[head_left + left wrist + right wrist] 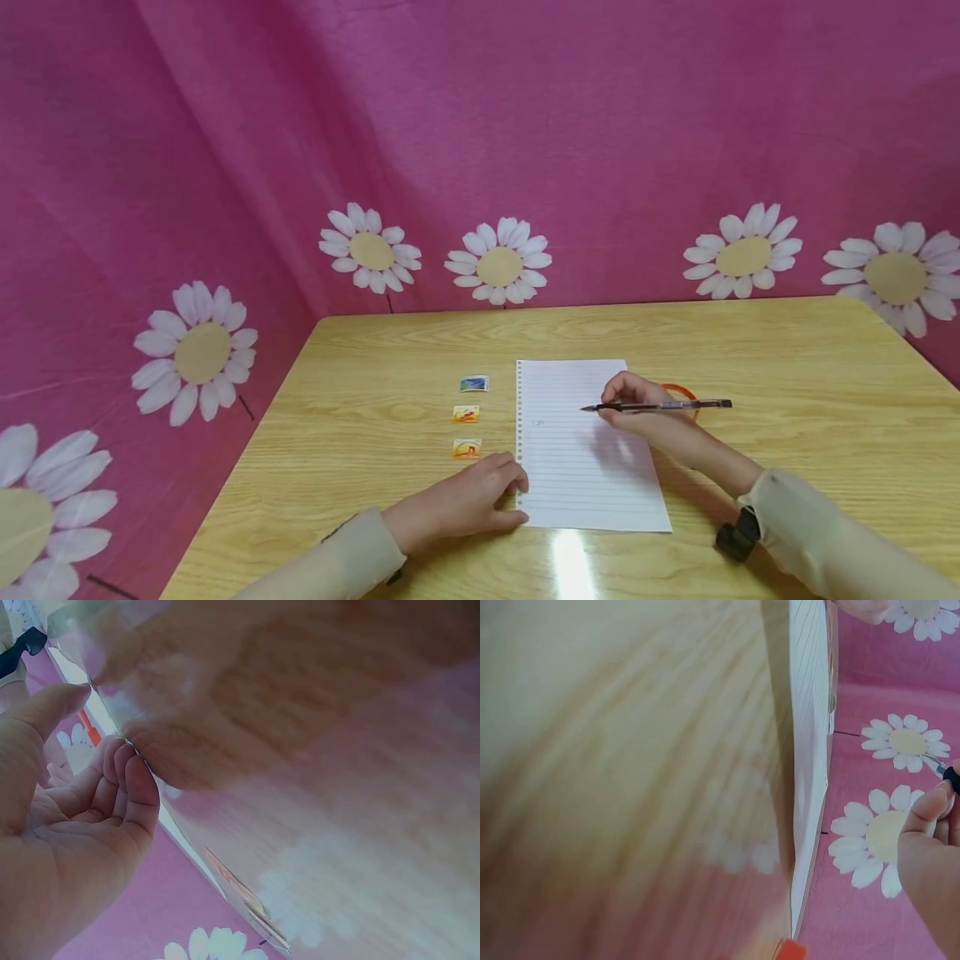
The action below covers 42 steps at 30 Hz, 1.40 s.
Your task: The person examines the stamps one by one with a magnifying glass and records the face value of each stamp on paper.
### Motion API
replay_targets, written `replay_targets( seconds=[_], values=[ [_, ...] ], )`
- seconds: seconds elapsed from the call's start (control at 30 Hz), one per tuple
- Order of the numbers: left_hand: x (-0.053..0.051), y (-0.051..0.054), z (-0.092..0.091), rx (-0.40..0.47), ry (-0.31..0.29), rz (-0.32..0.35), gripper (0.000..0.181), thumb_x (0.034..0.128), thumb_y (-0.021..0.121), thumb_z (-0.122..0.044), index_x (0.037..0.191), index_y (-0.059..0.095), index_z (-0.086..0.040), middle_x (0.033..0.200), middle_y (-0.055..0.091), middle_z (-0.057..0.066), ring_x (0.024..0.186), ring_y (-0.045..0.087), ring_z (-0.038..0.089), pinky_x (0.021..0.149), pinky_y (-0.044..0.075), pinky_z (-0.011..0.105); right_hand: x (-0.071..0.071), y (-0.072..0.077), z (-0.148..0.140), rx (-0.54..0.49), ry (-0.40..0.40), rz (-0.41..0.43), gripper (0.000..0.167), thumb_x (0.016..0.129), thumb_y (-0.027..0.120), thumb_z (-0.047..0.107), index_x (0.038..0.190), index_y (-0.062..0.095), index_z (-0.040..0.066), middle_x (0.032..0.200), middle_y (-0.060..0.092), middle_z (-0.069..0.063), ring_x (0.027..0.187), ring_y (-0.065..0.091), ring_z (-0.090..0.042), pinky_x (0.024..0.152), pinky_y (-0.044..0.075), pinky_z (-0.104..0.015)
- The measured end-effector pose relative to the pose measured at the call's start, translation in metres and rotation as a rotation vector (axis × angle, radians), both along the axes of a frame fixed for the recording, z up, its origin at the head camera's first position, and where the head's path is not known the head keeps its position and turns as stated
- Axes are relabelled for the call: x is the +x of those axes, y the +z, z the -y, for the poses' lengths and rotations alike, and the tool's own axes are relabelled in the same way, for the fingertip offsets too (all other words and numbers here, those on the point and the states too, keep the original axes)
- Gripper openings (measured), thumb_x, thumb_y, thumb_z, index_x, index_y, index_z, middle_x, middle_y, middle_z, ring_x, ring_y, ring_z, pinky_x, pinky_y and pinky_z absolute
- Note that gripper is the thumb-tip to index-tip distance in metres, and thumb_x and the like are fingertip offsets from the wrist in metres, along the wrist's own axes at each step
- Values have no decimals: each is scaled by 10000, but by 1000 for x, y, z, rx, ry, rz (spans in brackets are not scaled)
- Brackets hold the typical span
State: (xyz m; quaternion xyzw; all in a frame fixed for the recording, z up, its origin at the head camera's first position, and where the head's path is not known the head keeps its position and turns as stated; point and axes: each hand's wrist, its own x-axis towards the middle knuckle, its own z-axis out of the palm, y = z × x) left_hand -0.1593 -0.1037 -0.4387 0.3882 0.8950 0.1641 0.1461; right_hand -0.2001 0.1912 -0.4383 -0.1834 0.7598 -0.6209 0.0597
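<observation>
A white lined sheet of loose-leaf paper point(577, 483) lies on the table, its punched holes along the left edge. Faint small writing point(537, 423) shows near that edge. My right hand point(637, 406) pinches a dark-tipped pen point(675, 405) above the sheet, the tip pointing left; in the right wrist view the pen point(939, 766) stands apart from the paper. My left hand point(483, 493) rests at the sheet's lower left edge, fingers loosely bent and thumb apart. Left of the sheet lie three small stamp-like pictures: one blue-green point(475, 383), two yellow-orange point(466, 414).
An orange ring-shaped object point(681, 390) lies right of the paper, partly hidden behind my right wrist. The wooden table point(810, 375) meets a pink cloth point(600, 167) with white flowers at the back and left. Light glares near the front edge.
</observation>
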Motion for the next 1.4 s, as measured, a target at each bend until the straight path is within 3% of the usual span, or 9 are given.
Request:
replay_targets(
  seconds=[0.37,0.6,0.97,1.13,1.4],
  values=[
    [-2,0,1,7,-4,19,260,911,695,-322,1070,616,-131,921,482,-85,825,419,20,740,396,135,5,3,-25,11,-55,16,127,917,646,64,984,542,31,879,577,77,731,522,-20,626,459,-205],
    [-3,-1,1,-2,19,44,262,905,700,-341,1065,616,-151,931,488,-101,821,425,3,756,410,132,6,1,-42,-54,-9,-12,69,944,597,24,974,551,67,890,592,89,761,535,-31,651,488,-216],
    [-1,0,2,15,18,48,258,904,704,-321,1063,618,-137,934,495,-86,814,416,8,744,405,137,9,0,-58,-87,-15,-13,118,943,593,5,977,559,112,924,619,114,768,552,-9,660,485,-210],
    [-2,0,1,14,15,58,260,908,699,-323,1069,618,-135,939,495,-89,817,417,8,746,403,134,10,-2,-65,-68,-70,-40,155,924,611,-19,953,568,127,886,637,137,761,589,-2,657,500,-190],
    [-2,-1,0,15,3,53,265,905,702,-325,1066,613,-133,934,497,-79,811,418,6,743,409,136,10,-7,-79,-165,-101,-102,298,863,586,-150,911,602,143,853,648,142,752,601,21,636,486,-133]
  ],
)
